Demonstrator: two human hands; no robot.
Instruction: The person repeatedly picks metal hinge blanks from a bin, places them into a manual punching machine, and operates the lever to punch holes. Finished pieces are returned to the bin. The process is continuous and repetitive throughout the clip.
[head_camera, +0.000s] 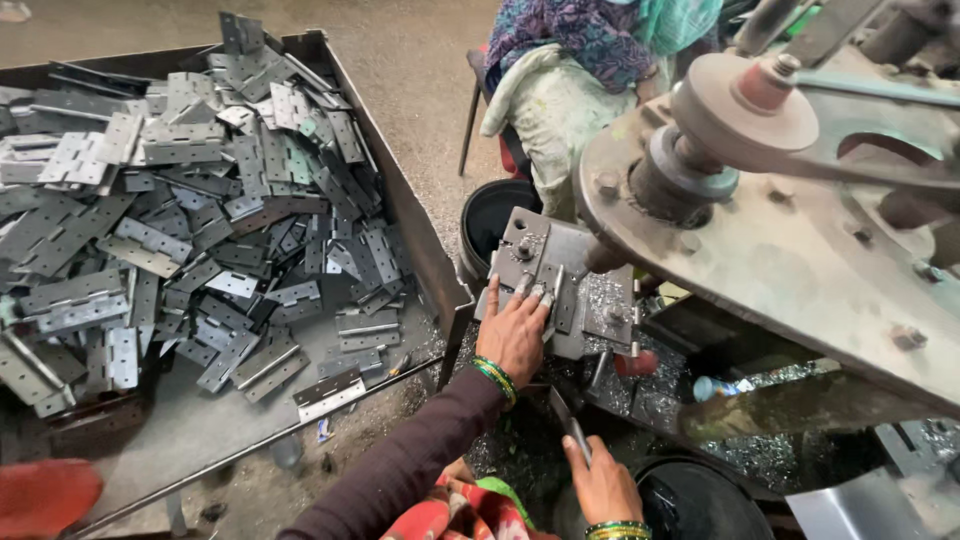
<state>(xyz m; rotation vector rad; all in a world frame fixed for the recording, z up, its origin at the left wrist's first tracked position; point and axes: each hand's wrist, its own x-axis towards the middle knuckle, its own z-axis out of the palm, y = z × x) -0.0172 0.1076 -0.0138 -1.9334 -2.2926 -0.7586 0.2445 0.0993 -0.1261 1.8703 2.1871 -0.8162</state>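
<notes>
The left hand (514, 333) lies fingers spread on a grey steel hinge leaf (556, 300), pressing it flat on the drilled metal fixture block (560, 262) under the rusty press machine (800, 220). The right hand (603, 487) grips another dark hinge leaf (568, 418) (held low, near the lap). A long metal tray of grey hinges (400, 200) stands left.

**Hinge plates heaped beside your press**

To your left, a wide metal tray (400, 215) holds a loose heap of grey hinge plates (190, 200), lying flat and overlapping at every angle. Above you, the worn steel frame of the machine (800, 260) carries a round flywheel (745, 100). Across from you, a seated co-worker in patterned cloth (580, 50) sits on a stool, a black bucket (495, 215) just beside. Metal shavings (760, 450) litter the floor.
</notes>
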